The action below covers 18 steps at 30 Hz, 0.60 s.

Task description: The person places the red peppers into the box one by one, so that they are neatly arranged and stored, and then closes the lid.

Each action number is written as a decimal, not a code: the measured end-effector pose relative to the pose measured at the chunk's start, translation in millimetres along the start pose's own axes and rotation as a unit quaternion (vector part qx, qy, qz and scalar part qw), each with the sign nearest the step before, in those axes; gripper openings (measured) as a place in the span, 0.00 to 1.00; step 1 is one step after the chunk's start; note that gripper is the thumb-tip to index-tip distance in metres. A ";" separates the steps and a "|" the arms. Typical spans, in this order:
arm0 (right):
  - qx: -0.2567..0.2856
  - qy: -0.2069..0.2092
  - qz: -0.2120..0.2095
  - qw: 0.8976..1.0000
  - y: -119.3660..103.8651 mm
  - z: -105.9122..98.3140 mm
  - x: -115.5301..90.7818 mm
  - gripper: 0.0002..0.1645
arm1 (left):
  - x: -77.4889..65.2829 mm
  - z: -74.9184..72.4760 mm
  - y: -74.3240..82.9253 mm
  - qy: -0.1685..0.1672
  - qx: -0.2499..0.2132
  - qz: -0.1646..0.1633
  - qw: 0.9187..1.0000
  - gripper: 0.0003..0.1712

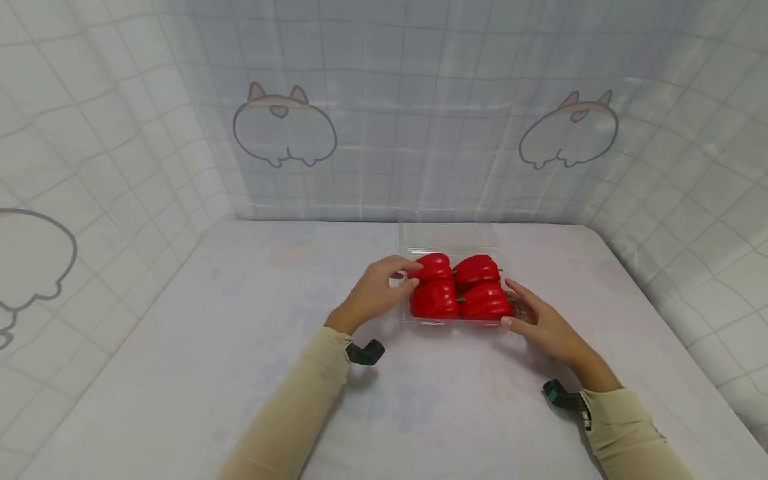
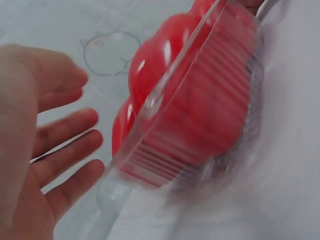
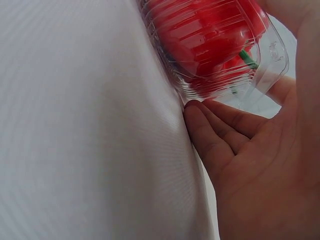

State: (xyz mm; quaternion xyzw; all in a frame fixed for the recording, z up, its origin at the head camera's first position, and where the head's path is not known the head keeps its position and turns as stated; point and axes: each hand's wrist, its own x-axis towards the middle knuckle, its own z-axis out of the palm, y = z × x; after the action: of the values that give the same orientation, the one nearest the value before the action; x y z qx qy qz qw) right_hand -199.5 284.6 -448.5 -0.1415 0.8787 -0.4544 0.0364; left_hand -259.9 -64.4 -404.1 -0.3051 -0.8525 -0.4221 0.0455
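Several red bell peppers (image 1: 435, 300) with green stems lie in two rows inside a clear plastic clamshell container (image 2: 165, 165) on the table. Its transparent lid (image 1: 449, 235) is folded back at the far side. My left hand (image 1: 377, 291) hovers at the container's left end, thumb and fingers spread, overlapping the left peppers in the head view. In the left wrist view those fingers (image 2: 75, 125) stand apart from the container wall. At the right end is my right hand (image 1: 551, 328), its thumb by the near corner. Its extended fingertips (image 3: 195, 107) meet the ribbed container base.
A white cloth with faint prints covers the table (image 1: 252, 373). Behind it hangs a grid-patterned curtain (image 1: 384, 133) with cartoon animal drawings, and similar curtains close off both sides. A dark wrist device (image 1: 365, 353) sits at each cuff.
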 end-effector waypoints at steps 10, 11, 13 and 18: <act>-0.003 0.002 0.000 1.000 1.2 1.0 0.3 0.51 | 18.4 -5.0 -28.7 0.091 -0.021 -0.099 0.991 0.15; -0.002 0.002 0.000 1.000 1.2 1.0 0.4 0.51 | 21.0 -5.7 -31.6 0.093 -0.022 -0.107 0.990 0.16; 0.000 0.003 -0.001 1.000 0.7 1.0 0.3 0.51 | 26.7 -7.1 -37.1 0.091 -0.021 -0.122 0.988 0.17; -0.002 0.004 0.004 1.000 0.0 1.9 -0.9 0.51 | 39.8 -10.7 -45.1 0.069 -0.050 -0.168 0.982 0.22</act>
State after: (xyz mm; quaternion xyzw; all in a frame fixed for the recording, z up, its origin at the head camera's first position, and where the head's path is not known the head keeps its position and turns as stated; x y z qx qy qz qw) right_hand -198.3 283.3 -449.7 -0.1358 0.8804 -0.4530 0.0345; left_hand -319.2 -73.8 -415.2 -0.1301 -0.8641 -0.4860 0.0171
